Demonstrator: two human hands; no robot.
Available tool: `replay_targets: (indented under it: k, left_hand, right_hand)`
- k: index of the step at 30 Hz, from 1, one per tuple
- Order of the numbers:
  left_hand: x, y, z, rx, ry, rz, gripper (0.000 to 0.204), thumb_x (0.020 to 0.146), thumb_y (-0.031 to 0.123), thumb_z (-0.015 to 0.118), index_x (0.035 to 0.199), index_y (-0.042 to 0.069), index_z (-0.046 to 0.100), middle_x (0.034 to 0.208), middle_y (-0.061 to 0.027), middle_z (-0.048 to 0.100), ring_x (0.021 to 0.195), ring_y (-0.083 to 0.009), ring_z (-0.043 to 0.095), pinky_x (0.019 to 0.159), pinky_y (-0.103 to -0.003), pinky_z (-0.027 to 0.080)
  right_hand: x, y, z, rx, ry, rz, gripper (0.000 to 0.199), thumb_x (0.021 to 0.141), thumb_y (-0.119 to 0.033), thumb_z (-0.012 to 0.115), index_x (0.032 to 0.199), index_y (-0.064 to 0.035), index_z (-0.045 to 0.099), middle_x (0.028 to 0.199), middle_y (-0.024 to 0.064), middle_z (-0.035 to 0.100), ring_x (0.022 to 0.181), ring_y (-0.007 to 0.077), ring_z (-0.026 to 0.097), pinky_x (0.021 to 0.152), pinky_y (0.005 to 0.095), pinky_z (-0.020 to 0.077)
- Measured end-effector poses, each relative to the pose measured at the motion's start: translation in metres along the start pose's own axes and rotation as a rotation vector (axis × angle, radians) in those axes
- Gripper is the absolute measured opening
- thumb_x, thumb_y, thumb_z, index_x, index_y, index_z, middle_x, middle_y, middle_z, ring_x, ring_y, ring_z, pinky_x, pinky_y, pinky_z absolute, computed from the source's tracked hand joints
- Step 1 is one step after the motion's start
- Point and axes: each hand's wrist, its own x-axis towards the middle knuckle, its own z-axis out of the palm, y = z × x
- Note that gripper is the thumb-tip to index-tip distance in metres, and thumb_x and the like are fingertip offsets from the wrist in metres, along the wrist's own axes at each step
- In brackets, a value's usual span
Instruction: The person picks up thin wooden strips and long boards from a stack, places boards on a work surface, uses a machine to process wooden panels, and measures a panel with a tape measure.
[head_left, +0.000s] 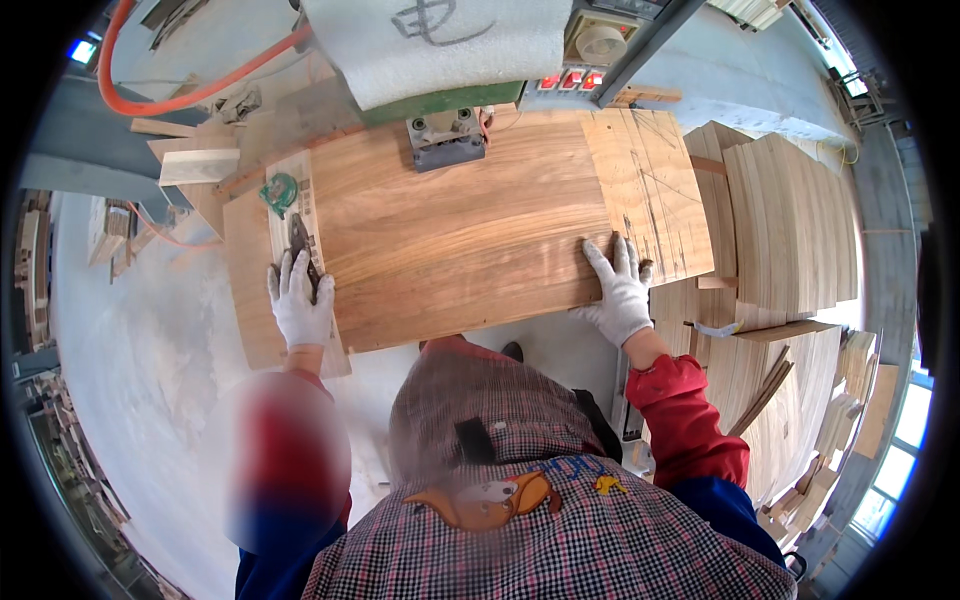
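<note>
A broad brown wooden panel [450,240] lies across a bench in front of me, under a dark metal block [447,147] on a green machine. My left hand [302,308], in a white glove, rests with fingers stretched out on the pale strip at the panel's left side. Its fingertips are at the lower end of a dark tool [298,233] whose kind I cannot make out. Above that tool sits a round green object [280,191]. My right hand [622,300], also white-gloved, lies with fingers apart at the panel's near right edge, where a lighter board [660,200] adjoins it.
Stacks of wooden boards [790,225] stand close on the right, with more boards [770,400] below them. Red switches [572,79] are on the machine beside a white sheet [440,45]. An orange hose [200,98] curves at upper left. Wood pieces [200,167] lie beyond the left side.
</note>
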Motion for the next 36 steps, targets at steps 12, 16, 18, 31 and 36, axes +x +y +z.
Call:
replay_targets:
  k: [12, 16, 18, 31, 36]
  left_hand:
    - [0.001, 0.006, -0.002, -0.002, 0.066, 0.01, 0.048, 0.076, 0.022, 0.07, 0.121, 0.008, 0.059, 0.128, -0.0185, 0.055, 0.121, -0.0381, 0.047, 0.11, -0.047, 0.03]
    - [0.002, 0.006, -0.003, -0.01, 0.086, 0.026, 0.046, 0.077, 0.022, 0.07, 0.119, 0.008, 0.059, 0.126, -0.018, 0.056, 0.122, -0.0366, 0.047, 0.111, -0.046, 0.029]
    - [0.003, 0.009, -0.004, -0.032, 0.081, 0.03, 0.046, 0.077, 0.023, 0.069, 0.12, 0.008, 0.059, 0.126, -0.0177, 0.056, 0.122, -0.0361, 0.047, 0.111, -0.046, 0.028]
    - [0.001, 0.009, -0.004, -0.015, 0.064, -0.003, 0.047, 0.078, 0.024, 0.068, 0.122, 0.009, 0.059, 0.129, -0.0161, 0.055, 0.123, -0.0361, 0.045, 0.112, -0.045, 0.027]
    - [0.001, 0.01, -0.003, -0.006, 0.072, -0.009, 0.047, 0.078, 0.024, 0.068, 0.121, 0.009, 0.059, 0.128, -0.0163, 0.055, 0.123, -0.0364, 0.045, 0.112, -0.045, 0.028]
  right_hand:
    - [0.0, 0.001, -0.002, -0.011, -0.02, 0.011, 0.103, 0.061, -0.042, 0.083, 0.146, -0.0329, 0.026, 0.153, 0.0238, 0.016, 0.143, 0.0365, 0.013, 0.111, 0.0621, 0.0097]
    - [-0.002, -0.002, -0.004, 0.012, -0.006, 0.008, 0.103, 0.06, -0.042, 0.084, 0.146, -0.0322, 0.027, 0.153, 0.0232, 0.016, 0.143, 0.0362, 0.014, 0.112, 0.0614, 0.0093]
    - [-0.002, -0.003, -0.008, 0.0, -0.02, 0.022, 0.103, 0.06, -0.043, 0.084, 0.146, -0.0318, 0.028, 0.153, 0.0229, 0.017, 0.143, 0.0362, 0.014, 0.112, 0.0608, 0.009]
    - [-0.004, -0.001, -0.004, 0.015, 0.02, -0.009, 0.106, 0.058, -0.037, 0.086, 0.147, -0.0264, 0.029, 0.151, 0.0265, 0.018, 0.141, 0.0398, 0.016, 0.111, 0.0592, 0.013]
    - [-0.004, -0.002, -0.006, 0.012, 0.004, 0.007, 0.105, 0.059, -0.042, 0.085, 0.146, -0.0304, 0.028, 0.152, 0.0229, 0.018, 0.143, 0.0367, 0.014, 0.112, 0.0603, 0.0101]
